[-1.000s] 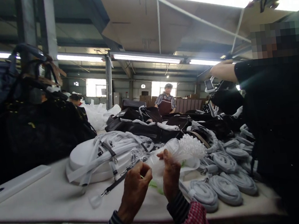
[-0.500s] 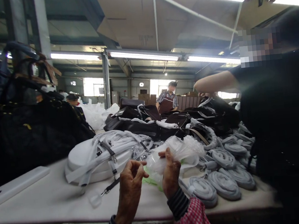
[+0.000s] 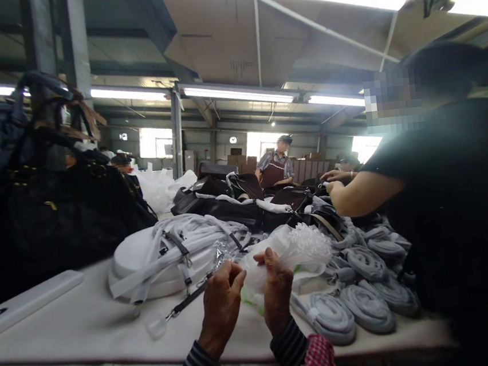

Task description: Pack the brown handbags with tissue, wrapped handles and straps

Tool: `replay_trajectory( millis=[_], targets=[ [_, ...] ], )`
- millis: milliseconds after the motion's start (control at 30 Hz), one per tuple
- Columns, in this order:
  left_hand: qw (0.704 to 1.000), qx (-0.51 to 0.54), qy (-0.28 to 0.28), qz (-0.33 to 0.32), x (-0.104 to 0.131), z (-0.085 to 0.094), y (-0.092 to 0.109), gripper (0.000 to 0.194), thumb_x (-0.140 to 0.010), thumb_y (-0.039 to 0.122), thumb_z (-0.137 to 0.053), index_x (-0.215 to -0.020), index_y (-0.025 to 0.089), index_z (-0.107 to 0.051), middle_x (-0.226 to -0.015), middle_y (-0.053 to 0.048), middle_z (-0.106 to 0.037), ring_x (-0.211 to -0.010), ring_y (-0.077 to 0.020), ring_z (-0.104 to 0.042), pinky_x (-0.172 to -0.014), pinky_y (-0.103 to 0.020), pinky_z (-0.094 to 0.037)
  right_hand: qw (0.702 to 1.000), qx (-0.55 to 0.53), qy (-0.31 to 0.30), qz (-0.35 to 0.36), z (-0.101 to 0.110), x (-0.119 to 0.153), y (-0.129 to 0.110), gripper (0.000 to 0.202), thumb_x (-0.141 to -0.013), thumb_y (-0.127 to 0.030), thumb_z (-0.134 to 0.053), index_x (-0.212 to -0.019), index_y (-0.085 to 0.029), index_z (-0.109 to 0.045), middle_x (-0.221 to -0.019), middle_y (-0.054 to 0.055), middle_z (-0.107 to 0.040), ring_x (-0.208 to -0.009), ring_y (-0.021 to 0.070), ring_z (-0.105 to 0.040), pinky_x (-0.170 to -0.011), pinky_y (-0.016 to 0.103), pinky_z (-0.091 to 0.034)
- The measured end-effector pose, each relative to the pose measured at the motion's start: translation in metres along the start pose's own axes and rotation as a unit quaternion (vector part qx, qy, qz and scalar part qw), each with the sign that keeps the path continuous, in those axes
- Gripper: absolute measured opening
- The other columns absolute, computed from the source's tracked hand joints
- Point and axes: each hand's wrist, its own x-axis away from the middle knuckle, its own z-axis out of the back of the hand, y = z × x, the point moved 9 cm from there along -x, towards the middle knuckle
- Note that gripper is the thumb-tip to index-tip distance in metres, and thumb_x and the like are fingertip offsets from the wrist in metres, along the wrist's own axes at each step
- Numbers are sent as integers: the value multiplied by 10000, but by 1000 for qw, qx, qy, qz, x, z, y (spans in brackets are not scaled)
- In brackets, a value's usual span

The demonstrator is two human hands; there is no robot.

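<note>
My left hand point(image 3: 223, 300) is closed, with thumb and forefinger pinched together. My right hand point(image 3: 276, 289) faces it a short way to the right, fingers curled and thumb raised. What either hand grips, if anything, is too thin or too blurred to make out. Right behind them lies a crumpled heap of clear plastic bags point(image 3: 276, 249) with a frilly white bunch at its right end and a bit of green below. Left of my hands is a round white bundle point(image 3: 136, 256) with wrapped straps and dark clip ends. A dark strap point(image 3: 190, 300) with a metal clip trails from it.
Coiled, grey-wrapped straps point(image 3: 330, 315) lie at the right of the table point(image 3: 113, 345). Dark bags point(image 3: 224, 208) are piled behind. A black bag point(image 3: 57, 218) and a long white case point(image 3: 31, 301) are at left. A co-worker in black point(image 3: 457, 203) stands close at right.
My left hand has moved slightly right, nearer my right hand. The co-worker at right has leaned in, and both their hands now show over the dark bags. The view has shifted slightly.
</note>
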Motion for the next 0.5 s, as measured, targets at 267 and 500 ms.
replay_trajectory(
  millis=[267, 500],
  targets=[
    [1000, -24, 0, 6, 2, -4, -4, 304, -887, 516, -624, -907, 224, -544, -915, -27, -666, -793, -235, -624, -741, -345, -419, 1000, -6, -19, -11, -4, 12, -5, 489, -970, -616, -501, -837, -210, -740, -830, 48, -727, -850, 220, -664, -813, 322, -457],
    [993, -105, -17, -47, 8, -10, -12, 278, -979, 361, -474, -738, 231, -521, -672, 6, -596, -649, -217, -615, -626, -323, -409, 998, 33, -35, 32, -4, 10, 6, 547, -987, -641, -457, -842, -212, -764, -830, 54, -739, -797, 208, -674, -778, 307, -498]
  ],
)
